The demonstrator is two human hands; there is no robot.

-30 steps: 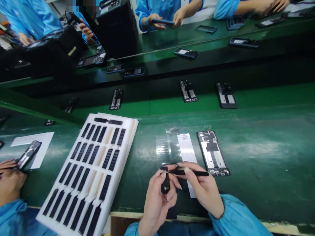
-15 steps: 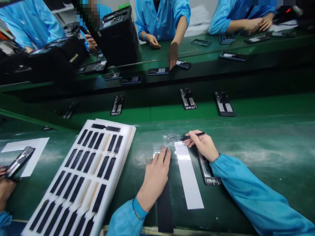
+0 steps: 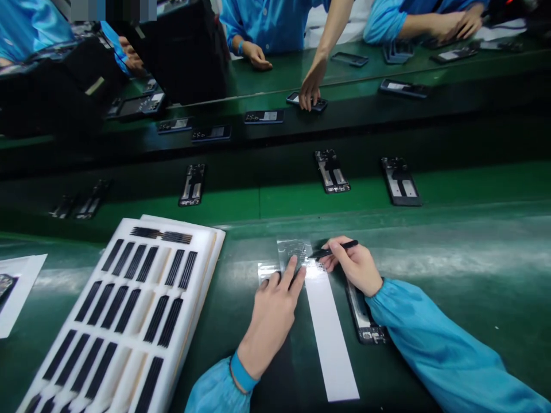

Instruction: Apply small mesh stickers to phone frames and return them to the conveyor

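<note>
My left hand (image 3: 273, 321) lies over a clear film sheet (image 3: 287, 248), its fingers stretched out and the tips pressing near the sheet's lower edge. In my right hand (image 3: 355, 267) are black tweezers (image 3: 333, 250), their tip pointing left at the film beside my left fingertips. A long white paper strip (image 3: 333, 350) with small dark marks at its top runs down between my hands. Under my right wrist sits an opened phone (image 3: 365, 324), partly covered by hand and sleeve. Below my left hand, a dark strip (image 3: 282, 373) is hard to tell from the table.
At left, a white foam tray (image 3: 210, 252) holds rows of black strips. Opened phones (image 3: 332, 172) lie on the green belt (image 3: 284, 201) ahead. Across it, a co-worker's hand (image 3: 313, 86) touches a phone (image 3: 293, 98) on the ledge. Black bins (image 3: 185, 63) stand at far left.
My left fingers have shifted up and right onto the clear film, and the tweezers' tip has come closer to them. The co-worker's reaching hand has moved onto another phone. The view has tilted slightly.
</note>
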